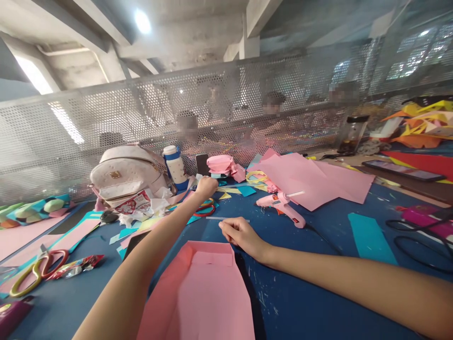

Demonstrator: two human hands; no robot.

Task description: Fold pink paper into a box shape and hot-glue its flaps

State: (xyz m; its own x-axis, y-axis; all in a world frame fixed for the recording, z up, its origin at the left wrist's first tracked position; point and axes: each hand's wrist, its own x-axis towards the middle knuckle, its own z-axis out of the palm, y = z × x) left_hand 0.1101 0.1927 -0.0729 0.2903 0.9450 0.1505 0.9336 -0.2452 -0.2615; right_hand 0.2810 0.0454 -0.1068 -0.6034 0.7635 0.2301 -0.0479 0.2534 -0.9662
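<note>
My left hand (pixel 207 187) is stretched far forward over the table, its fingers curled closed. What they hold, if anything, is hidden. Just beyond it sits a folded pink paper shape (pixel 221 164). My right hand (pixel 244 237) rests loosely closed on the blue table, with nothing visible in it. A thin translucent strip (pixel 215 218) lies right behind its knuckles. Between my forearms, close to me, is a long pink paper piece (pixel 215 302) with raised, folded edges. A pink hot glue gun (pixel 283 208) lies on its side to the right of my right hand.
Scissors with red handles (pixel 205 208) lie by my left forearm, another pair of scissors (pixel 38 274) at left. A white backpack (pixel 129 177) and a bottle (pixel 175 167) stand against the perforated metal screen (pixel 148 108). Pink sheets (pixel 311 179) and a phone (pixel 403 170) are at right.
</note>
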